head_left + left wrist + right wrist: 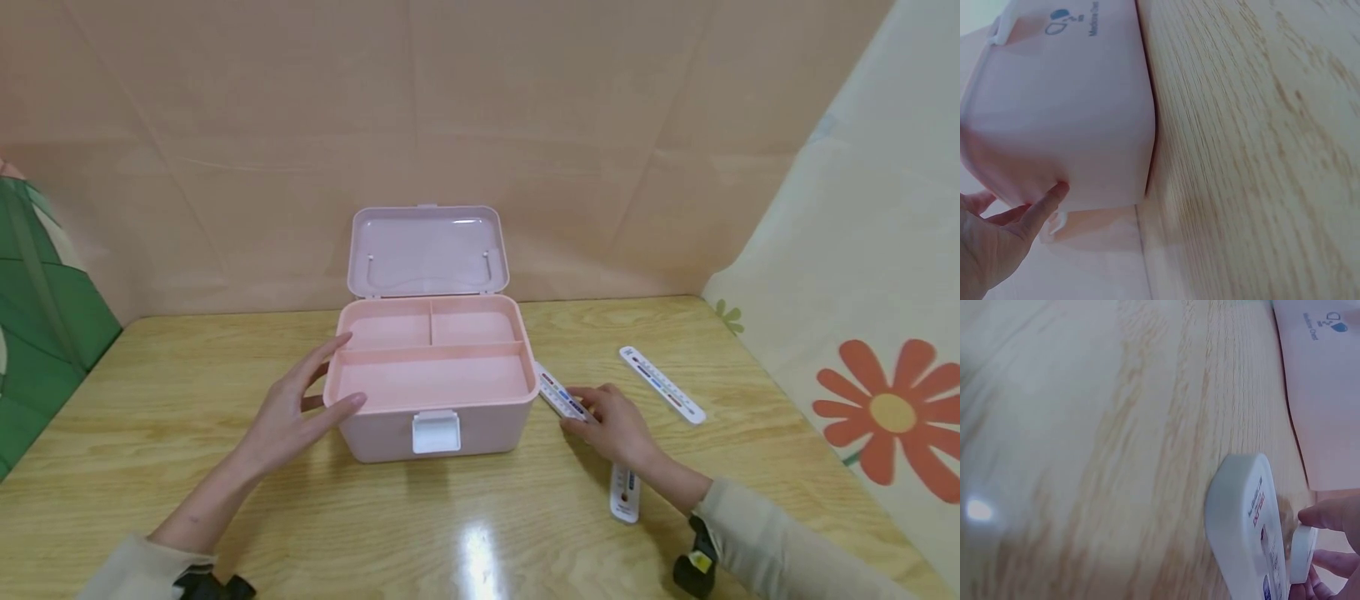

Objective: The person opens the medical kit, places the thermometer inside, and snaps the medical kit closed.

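An open pink medicine box [468,431] stands on the table, its divided tray [420,379] in place and its lid [427,250] raised. My left hand [288,417] rests against the box's left side with fingers extended, thumb and index tip at the tray rim; the left wrist view shows a finger on the side wall. Beside the box's right wall, my right hand [618,429] pinches a white strip thermometer [557,392] between thumb and fingers. Part of a second thermometer [624,496] lies under the right wrist. Farther right lies a third thermometer [662,385].
The wooden table [247,350] ends at a plain beige backdrop [300,167]. At the right side hangs a pale cloth with a red flower [892,410]; on the left is a green patterned cloth [52,325]. A white latch [436,432] sits on the box's front.
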Tool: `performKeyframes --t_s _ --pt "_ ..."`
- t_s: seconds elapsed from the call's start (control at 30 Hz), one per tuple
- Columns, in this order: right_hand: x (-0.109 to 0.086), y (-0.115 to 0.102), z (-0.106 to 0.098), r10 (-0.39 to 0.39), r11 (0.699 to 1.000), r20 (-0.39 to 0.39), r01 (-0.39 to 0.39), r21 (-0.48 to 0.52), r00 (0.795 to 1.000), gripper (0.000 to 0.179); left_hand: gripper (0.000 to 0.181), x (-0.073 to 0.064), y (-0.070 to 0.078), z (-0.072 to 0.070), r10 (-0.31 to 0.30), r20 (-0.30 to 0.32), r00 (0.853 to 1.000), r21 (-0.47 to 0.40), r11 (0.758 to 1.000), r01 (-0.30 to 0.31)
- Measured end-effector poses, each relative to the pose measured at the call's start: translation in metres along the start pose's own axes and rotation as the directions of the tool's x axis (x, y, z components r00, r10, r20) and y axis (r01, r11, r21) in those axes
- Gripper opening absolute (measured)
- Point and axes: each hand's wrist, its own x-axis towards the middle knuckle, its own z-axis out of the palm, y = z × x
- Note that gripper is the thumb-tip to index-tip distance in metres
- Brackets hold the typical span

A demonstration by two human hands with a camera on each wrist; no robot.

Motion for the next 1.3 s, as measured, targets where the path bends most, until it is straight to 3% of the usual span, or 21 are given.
performKeyframes --t_s 0.37,0.93,1.3 --pt "-0.001 -0.002 -0.006 0.023 0.999 -0.001 -0.023 0.048 1.000 0.048 0.070 0.000 0.000 0.000 0.006 0.001 1.000 -0.009 1.000 -0.006" --pt "0.002 -0.004 -0.022 0.008 0.999 -0.024 -0.007 0.045 1.000 0.047 0.070 0.000 -0.001 0.000 0.007 -0.004 1.000 -0.019 1.000 -0.007" --pt "0.002 -0.006 -0.032 -0.044 0.997 -0.074 0.048 0.057 0.996 0.044 0.070 0.001 -0.001 0.000 0.008 -0.006 1.000 -0.020 1.000 -0.008"
